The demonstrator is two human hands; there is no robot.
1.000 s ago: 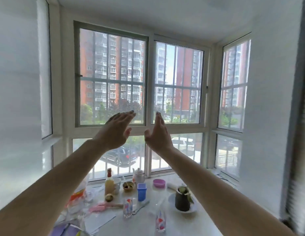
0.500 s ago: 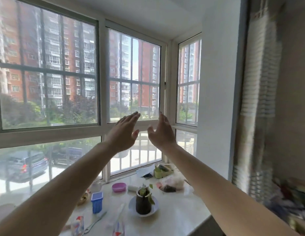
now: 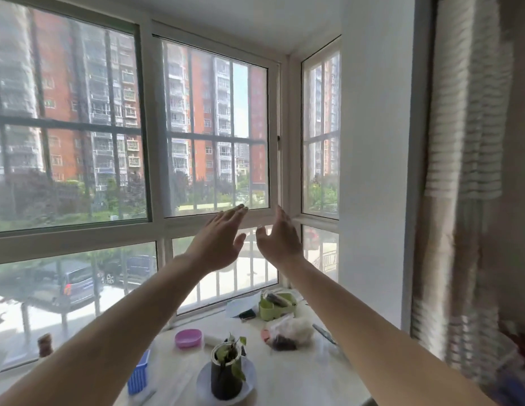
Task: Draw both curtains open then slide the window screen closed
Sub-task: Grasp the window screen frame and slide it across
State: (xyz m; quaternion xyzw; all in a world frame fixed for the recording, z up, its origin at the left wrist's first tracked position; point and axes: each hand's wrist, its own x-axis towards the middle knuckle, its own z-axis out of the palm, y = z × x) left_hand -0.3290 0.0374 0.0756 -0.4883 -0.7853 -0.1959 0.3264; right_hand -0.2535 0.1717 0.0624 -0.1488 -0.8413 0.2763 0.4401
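While both hands hang empty with fingers spread, the left hand [image 3: 218, 241] and right hand [image 3: 280, 237] face the grey mesh window screen [image 3: 215, 124], which stands upright above them; the bunched striped beige curtain [image 3: 463, 183] hangs rightward, nearer the right hand.

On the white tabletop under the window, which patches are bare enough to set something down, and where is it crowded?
Bare tabletop lies between the potted plant on its saucer and the right forearm. Another small patch sits between the pink dish and blue basket. Crowded: the far corner, with the green box, paper and plastic bag.
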